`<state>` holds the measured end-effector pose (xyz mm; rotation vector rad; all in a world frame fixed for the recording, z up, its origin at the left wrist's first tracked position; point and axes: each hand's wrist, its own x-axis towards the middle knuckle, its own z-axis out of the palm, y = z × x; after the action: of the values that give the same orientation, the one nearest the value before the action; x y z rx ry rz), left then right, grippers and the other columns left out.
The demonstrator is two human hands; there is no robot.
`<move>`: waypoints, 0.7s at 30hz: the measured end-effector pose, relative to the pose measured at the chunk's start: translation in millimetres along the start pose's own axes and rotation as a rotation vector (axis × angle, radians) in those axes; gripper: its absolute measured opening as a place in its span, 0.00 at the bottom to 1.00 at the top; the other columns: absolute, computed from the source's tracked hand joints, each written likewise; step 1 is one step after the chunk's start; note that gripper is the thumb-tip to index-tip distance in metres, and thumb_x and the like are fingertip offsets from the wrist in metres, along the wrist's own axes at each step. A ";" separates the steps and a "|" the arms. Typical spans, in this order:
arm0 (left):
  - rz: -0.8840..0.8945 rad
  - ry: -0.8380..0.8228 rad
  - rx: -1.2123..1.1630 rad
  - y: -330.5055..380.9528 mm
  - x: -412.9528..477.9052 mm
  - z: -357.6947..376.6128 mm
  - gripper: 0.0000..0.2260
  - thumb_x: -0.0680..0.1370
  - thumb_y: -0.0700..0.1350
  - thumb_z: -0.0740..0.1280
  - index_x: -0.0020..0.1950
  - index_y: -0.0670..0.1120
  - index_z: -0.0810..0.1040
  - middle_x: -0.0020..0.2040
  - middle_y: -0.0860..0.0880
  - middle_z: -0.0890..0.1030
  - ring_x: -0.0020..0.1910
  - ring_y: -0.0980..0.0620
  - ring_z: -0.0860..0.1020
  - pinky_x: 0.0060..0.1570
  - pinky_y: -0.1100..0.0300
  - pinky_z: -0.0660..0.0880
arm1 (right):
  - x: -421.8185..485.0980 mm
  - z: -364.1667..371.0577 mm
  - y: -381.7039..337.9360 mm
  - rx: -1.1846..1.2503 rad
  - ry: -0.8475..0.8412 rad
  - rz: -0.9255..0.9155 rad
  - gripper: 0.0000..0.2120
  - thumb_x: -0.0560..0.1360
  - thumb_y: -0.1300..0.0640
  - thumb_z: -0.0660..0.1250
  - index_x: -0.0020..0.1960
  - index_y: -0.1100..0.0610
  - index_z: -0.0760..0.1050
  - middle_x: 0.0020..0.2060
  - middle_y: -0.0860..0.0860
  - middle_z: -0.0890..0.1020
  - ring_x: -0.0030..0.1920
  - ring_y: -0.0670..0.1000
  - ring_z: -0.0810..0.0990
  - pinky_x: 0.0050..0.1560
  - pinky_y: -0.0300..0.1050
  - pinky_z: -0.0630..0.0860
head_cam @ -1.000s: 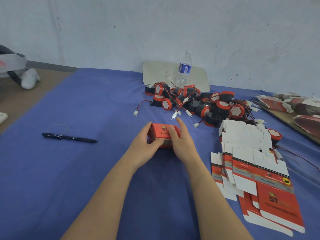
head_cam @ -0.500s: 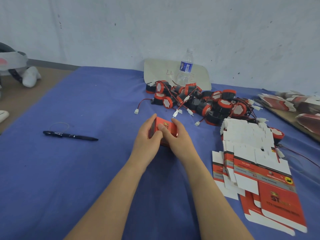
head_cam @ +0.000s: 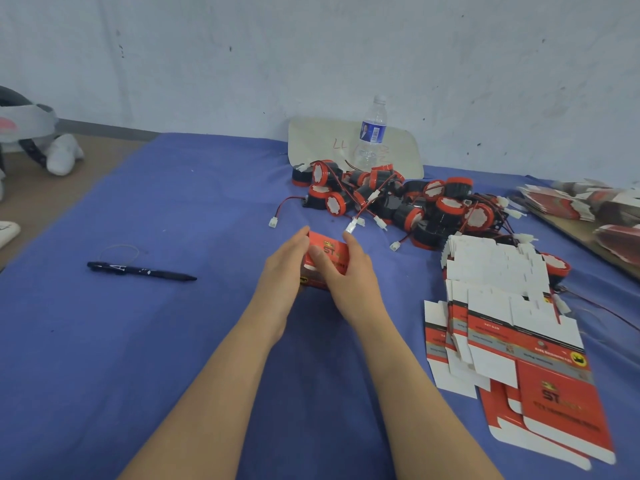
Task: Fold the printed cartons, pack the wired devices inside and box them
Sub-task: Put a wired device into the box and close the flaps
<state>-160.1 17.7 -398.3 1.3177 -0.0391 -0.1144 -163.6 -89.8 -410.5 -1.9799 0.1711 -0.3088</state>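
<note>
1. A fanned stack of flat cartons (head_cam: 526,368) lies on the blue worktop (head_cam: 156,358), to the right of the forearms.
2. At mid-worktop the folded carton (head_cam: 330,252) is held between both hands. The left hand (head_cam: 282,271) has its grip curled round the carton's left end. The right hand (head_cam: 351,277) pinches it, thumb on the printed top and fingers over the far edge.
3. A black pen (head_cam: 138,270) lies well off to the left.
4. Beyond the hands the wired devices (head_cam: 398,202) lie heaped, their plugs trailing.
5. A water bottle (head_cam: 372,133) stands upright behind the heap, near the wall.
</note>
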 end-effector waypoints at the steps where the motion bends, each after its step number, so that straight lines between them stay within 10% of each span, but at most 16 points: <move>1: 0.000 -0.008 -0.012 -0.9 0.8 -0.9 0.09 0.81 0.50 0.61 0.56 0.56 0.79 0.51 0.54 0.83 0.52 0.53 0.82 0.58 0.53 0.77 | 0.9 -1.2 -0.2 -0.004 0.013 0.000 0.33 0.76 0.40 0.63 0.76 0.50 0.58 0.69 0.50 0.66 0.66 0.49 0.68 0.57 0.36 0.65; 7: 0.119 -0.055 0.074 -14.6 4.4 -1.7 0.11 0.80 0.49 0.63 0.63 0.55 0.73 0.62 0.55 0.78 0.60 0.59 0.77 0.62 0.61 0.74 | 5.1 -8.8 -2.4 0.151 -0.041 0.092 0.25 0.78 0.36 0.51 0.61 0.52 0.75 0.61 0.54 0.76 0.63 0.53 0.74 0.66 0.53 0.70; 12: 0.138 0.000 0.070 -11.6 1.7 -2.0 0.17 0.78 0.58 0.61 0.66 0.60 0.69 0.55 0.68 0.75 0.50 0.71 0.77 0.45 0.71 0.75 | -2.0 -10.0 -8.8 0.055 -0.128 0.001 0.24 0.79 0.36 0.52 0.44 0.53 0.79 0.38 0.43 0.81 0.40 0.41 0.78 0.39 0.28 0.72; 16: 0.124 -0.025 0.064 -9.7 -2.4 -1.2 0.25 0.66 0.69 0.59 0.62 0.65 0.70 0.58 0.60 0.77 0.53 0.63 0.79 0.49 0.64 0.78 | -4.5 -10.4 -12.3 0.297 -0.134 -0.063 0.11 0.80 0.45 0.58 0.59 0.46 0.73 0.48 0.41 0.79 0.42 0.32 0.78 0.39 0.25 0.72; 21: 0.150 0.006 0.133 -9.6 1.0 -0.4 0.13 0.80 0.61 0.55 0.64 0.66 0.70 0.59 0.61 0.76 0.51 0.68 0.77 0.42 0.72 0.75 | -10.6 -10.0 -15.3 0.421 -0.229 -0.130 0.13 0.81 0.49 0.58 0.62 0.35 0.71 0.54 0.47 0.81 0.54 0.46 0.80 0.57 0.43 0.77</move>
<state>-159.6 15.7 -407.8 1.4434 -0.1425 0.0204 -177.0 -89.4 -394.2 -1.5948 -0.1597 -0.1807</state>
